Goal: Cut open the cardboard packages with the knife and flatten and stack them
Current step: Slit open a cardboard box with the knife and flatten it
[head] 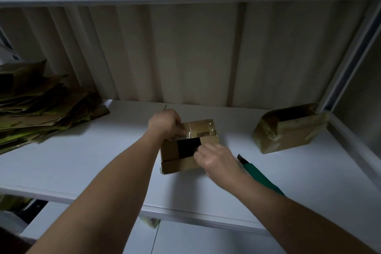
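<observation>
White shelving fills my view: a pale shelf runs across the frame under a corrugated, cream-coloured back wall, with a second board overhead and a metal upright at the far right.

At the left end of the shelf I see a stack of flattened cardboard, its sheets fanned out unevenly and streaked with greenish tape. Well apart from it, near the right upright, sits a taped package, closed, wrapped in yellowish tape and carrying a dark patch on its top.

Between those two, at the middle of the shelf, is the small cardboard box I am working on. It rests on the shelf, has a black label on its upper face and clear tape across its far end.

My left hand is closed over the box's far left corner, fingers curled onto the taped edge. My right hand sits at the near right side of the box with fingertips pinched together at the edge of the black label; whether they grip tape or only the cardboard I cannot tell.

Just beside my right wrist the knife lies on the shelf, green handle and dark blade end pointing away, touched by neither hand.
</observation>
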